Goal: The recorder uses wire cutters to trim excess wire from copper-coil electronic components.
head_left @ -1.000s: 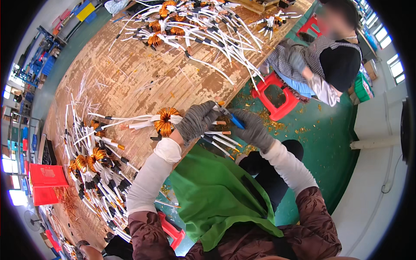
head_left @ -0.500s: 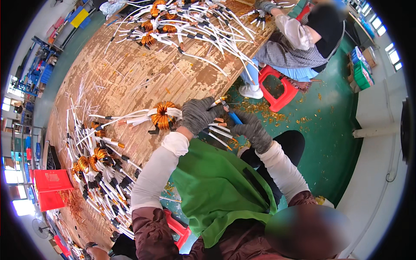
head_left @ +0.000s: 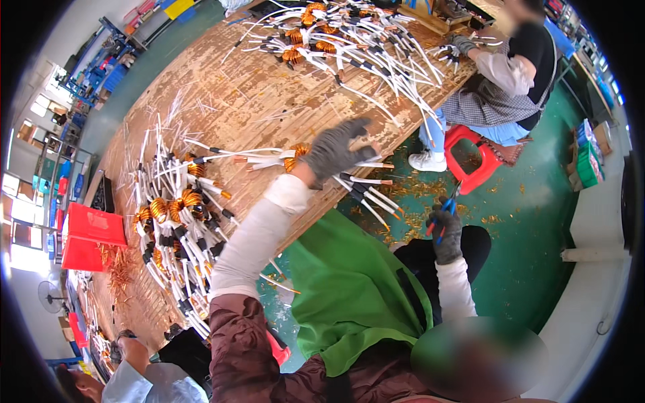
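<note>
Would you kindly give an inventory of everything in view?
Table: one, brown, centre
Separate coil: one, copper and white, table edge
Coil piles: two large, copper and white, table's left, far side
Box: one, red, table's left
Stools: at least two, red, right, lower centre
Scraps: many, yellow, on green floor
Fan: one, dark, far left
Co-workers: two, dark and pale clothing, upper right, lower left
Apron: one, green, lower centre
Pliers: one, blue-red, in right hand
Left hand: one, grey-gloved, open, beside separate coil
Right hand: one, grey-gloved, around pliers

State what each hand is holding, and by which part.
The right hand holds pliers by the handles; the left hand is open, apparently holding nothing.
</note>
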A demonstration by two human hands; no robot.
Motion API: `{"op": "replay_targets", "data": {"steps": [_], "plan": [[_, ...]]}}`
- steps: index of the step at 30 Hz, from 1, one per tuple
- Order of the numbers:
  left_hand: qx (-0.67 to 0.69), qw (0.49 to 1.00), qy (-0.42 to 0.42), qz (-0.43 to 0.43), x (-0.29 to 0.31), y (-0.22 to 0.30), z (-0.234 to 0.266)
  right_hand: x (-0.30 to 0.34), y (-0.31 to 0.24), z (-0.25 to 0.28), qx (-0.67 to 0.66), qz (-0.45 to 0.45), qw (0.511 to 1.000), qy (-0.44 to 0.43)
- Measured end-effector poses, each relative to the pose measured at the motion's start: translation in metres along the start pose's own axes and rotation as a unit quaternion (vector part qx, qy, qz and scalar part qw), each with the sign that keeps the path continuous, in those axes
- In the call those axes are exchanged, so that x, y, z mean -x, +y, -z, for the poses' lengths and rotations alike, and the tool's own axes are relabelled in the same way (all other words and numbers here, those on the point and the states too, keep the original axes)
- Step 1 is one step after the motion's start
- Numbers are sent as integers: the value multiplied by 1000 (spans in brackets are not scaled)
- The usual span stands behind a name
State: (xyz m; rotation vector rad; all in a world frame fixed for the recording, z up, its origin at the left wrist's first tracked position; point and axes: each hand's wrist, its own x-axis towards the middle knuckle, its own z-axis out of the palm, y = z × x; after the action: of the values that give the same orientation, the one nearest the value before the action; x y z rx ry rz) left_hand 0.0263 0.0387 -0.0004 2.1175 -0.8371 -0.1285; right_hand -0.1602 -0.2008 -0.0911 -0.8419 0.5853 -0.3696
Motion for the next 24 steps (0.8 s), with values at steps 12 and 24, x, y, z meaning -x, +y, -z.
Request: {"op": "replay_targets", "data": {"steps": [12,24], "plan": [[-349,842,-374,170,41,-41,88,17,91,94,162,-137,976,50],[-488,817,-275,135,27,-53,94,-9,160,145,117,-174,976,48]]}}
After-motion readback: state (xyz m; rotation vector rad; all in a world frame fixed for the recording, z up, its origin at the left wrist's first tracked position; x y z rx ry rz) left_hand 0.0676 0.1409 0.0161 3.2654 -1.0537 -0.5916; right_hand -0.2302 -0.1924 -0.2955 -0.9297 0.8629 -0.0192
